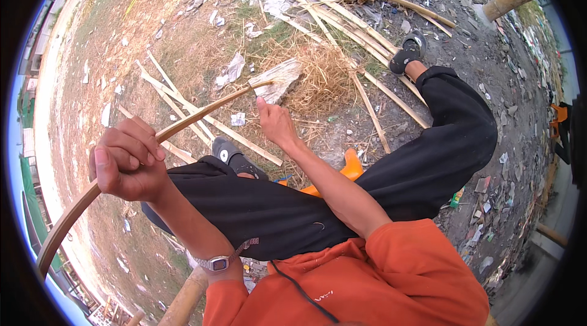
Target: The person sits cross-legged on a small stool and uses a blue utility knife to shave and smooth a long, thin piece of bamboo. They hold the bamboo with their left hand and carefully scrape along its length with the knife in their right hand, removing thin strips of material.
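Bamboo strip (202, 111) — partly hidden by left hand (130, 160), lower end cut off.

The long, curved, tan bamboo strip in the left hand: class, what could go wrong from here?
The bare left hand grips the long, curved, tan bamboo strip, so splinters might prick it. Pale, narrow bamboo strips lie close to the dark grey right shoe, so that foot might catch on them.

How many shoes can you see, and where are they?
2. One dark shoe is on the left foot, just past the black trousers; the other shoe is on the right foot, farther up and to the right. No others show.
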The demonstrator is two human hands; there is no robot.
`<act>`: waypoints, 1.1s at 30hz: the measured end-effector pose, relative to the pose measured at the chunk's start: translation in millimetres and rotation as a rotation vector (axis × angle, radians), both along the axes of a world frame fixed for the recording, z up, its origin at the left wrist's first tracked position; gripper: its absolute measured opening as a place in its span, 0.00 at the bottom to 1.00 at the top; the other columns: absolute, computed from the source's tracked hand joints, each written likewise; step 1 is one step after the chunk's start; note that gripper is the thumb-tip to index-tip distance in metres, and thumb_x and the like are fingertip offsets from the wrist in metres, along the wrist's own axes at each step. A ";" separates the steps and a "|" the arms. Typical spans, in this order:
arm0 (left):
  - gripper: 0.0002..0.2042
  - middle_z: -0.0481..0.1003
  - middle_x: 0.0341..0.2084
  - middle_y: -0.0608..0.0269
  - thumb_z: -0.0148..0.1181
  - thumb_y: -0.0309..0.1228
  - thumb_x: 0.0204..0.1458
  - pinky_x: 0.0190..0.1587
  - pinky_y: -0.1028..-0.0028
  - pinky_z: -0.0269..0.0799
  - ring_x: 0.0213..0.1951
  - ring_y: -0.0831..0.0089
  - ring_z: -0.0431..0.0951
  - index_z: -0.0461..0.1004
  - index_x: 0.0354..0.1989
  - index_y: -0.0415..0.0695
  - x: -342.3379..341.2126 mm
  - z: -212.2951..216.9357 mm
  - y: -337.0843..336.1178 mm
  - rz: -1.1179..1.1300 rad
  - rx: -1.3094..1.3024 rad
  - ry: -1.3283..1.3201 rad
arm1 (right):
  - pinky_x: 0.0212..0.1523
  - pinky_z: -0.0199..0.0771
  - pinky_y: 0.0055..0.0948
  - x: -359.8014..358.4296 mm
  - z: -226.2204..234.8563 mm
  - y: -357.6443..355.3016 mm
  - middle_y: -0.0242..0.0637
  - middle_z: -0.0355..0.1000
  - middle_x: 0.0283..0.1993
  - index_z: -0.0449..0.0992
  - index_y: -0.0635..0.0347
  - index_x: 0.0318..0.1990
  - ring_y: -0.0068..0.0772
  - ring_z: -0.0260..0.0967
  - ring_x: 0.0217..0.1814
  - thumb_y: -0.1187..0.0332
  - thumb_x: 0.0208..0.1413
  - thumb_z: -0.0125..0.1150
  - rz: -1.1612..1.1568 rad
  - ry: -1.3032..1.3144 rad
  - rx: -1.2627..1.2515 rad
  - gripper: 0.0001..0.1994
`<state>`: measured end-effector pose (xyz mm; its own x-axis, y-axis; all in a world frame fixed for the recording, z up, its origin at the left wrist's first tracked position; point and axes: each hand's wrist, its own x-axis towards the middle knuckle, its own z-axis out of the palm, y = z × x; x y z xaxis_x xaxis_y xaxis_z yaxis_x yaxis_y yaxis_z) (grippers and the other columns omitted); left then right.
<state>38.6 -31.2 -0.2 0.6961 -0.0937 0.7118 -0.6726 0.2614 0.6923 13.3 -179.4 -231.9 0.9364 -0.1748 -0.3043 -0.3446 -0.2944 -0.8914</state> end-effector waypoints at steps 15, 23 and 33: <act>0.12 0.62 0.10 0.54 0.36 0.29 0.50 0.08 0.74 0.57 0.04 0.72 0.56 0.55 0.15 0.42 -6.3 -3.3 3.8 0.048 -0.052 0.001 | 0.33 0.67 0.50 -16.7 29.2 18.5 0.58 0.68 0.20 0.74 0.67 0.26 0.60 0.68 0.26 0.53 0.62 0.38 0.094 -0.226 -0.025 0.26; 0.13 0.60 0.07 0.56 0.38 0.24 0.53 0.05 0.78 0.53 0.03 0.76 0.54 0.54 0.15 0.43 -7.4 -3.4 -0.4 0.033 -0.061 -0.032 | 0.33 0.68 0.49 -13.2 30.8 3.9 0.59 0.68 0.20 0.74 0.68 0.24 0.62 0.68 0.27 0.52 0.62 0.37 0.021 -0.176 -0.024 0.28; 0.12 0.60 0.06 0.57 0.38 0.19 0.51 0.05 0.78 0.53 0.03 0.77 0.53 0.54 0.15 0.43 -8.1 -2.2 -3.0 0.140 -0.080 -0.001 | 0.36 0.67 0.49 -13.0 12.6 6.9 0.59 0.70 0.23 0.75 0.69 0.28 0.62 0.69 0.30 0.48 0.61 0.34 0.020 -0.038 -0.027 0.31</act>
<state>30.5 -34.2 -2.4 0.6974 0.0617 0.7140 -0.7074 0.2193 0.6720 0.2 -172.5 -219.2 0.9506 -0.1636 -0.2636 -0.3043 -0.3255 -0.8953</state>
